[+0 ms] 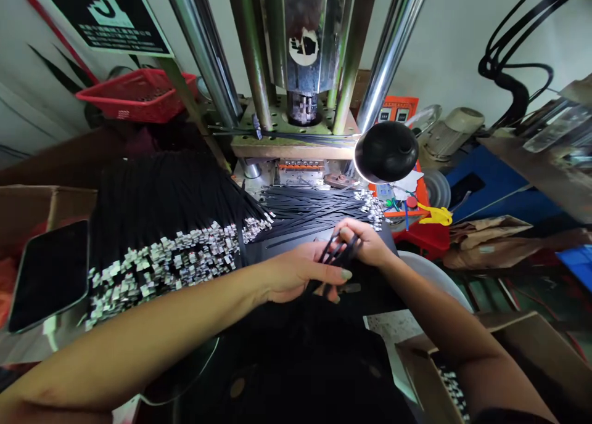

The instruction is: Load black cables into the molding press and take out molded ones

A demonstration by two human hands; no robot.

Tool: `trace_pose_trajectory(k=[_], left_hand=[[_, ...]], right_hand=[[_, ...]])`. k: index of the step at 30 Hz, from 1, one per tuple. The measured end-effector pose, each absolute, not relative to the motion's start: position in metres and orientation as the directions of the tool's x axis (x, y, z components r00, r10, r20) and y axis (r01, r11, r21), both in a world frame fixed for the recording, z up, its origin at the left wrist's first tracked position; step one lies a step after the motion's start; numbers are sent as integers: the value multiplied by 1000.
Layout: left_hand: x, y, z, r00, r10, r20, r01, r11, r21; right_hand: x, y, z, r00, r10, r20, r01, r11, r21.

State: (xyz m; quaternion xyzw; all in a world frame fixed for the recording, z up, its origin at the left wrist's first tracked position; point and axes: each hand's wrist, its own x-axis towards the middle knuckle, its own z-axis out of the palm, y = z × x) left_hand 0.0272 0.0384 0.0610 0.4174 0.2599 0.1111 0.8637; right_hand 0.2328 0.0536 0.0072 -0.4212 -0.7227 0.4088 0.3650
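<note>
My left hand (298, 276) and my right hand (365, 242) meet over a dark work surface (287, 242) in front of a press. Both hold a few thin black straps (340, 251) between the fingers. To the left lies a large fanned pile of black straps with silver metal ends (161, 257). A smaller pile of the same straps (319, 208) lies just beyond my hands, its metal ends pointing right.
A vertical press (303, 54) with steel columns stands behind. A black lamp head (386, 151) hangs at right. A red basket (136, 94) sits back left, a phone (49, 273) on a cardboard box at left, an open box (462, 375) front right.
</note>
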Motion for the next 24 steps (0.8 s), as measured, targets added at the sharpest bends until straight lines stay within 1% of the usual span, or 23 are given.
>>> trace_pose_trajectory(k=[1,2,3,4,5,6,7,8,9,10,11,12,14,16,17,20,22,24], left_hand=[[24,46,66,835,441,-328,51,532,845],[21,57,71,828,476,-297,101,394,914],[17,71,75,809,524,-266,181,209,961],[13,85,78,773,589,-235,294,-4,956],[8,100,78,717,669,-194,434,-211,876],[2,112,76,655,745,-130,571,-374,730],[-5,120,72,603,796,-51,678,-478,558],[-12,125,66,577,817,18,743,-533,404],[-20,125,59,583,811,53,765,-569,301],[-29,120,52,615,787,46,755,-604,255],[-37,112,44,658,753,2,727,-637,257],[-44,102,38,699,712,-70,697,-655,292],[-53,81,28,743,631,-223,661,-640,391],[-51,66,23,763,577,-291,640,-616,459],[-45,62,21,772,564,-293,628,-609,484],[-16,59,14,803,531,-271,586,-617,526],[5,59,7,819,511,-261,566,-641,518],[16,62,-2,820,507,-264,568,-671,476]], right_hand=[[232,60,14,-313,925,215,345,322,-882],[233,69,22,-271,928,257,396,351,-849],[237,81,30,-251,919,303,460,389,-798],[243,94,36,-248,908,338,534,420,-734],[252,106,40,-251,903,349,609,428,-668],[261,115,40,-264,908,327,679,415,-605],[272,120,38,-278,918,283,738,393,-549],[282,120,34,-294,926,238,784,376,-494],[291,113,27,-313,927,208,817,375,-439],[299,101,20,-343,919,196,833,394,-388],[305,84,13,-384,903,192,831,428,-354],[309,64,7,-434,883,179,814,470,-341],[311,21,-5,-520,846,120,774,525,-354],[308,-12,-16,-532,843,83,769,522,-369],[305,-23,-23,-513,853,94,780,509,-364],[297,-35,-41,-454,865,213,812,500,-301],[292,-28,-45,-439,851,290,829,508,-234],[288,-11,-37,-409,852,325,858,481,-181]])
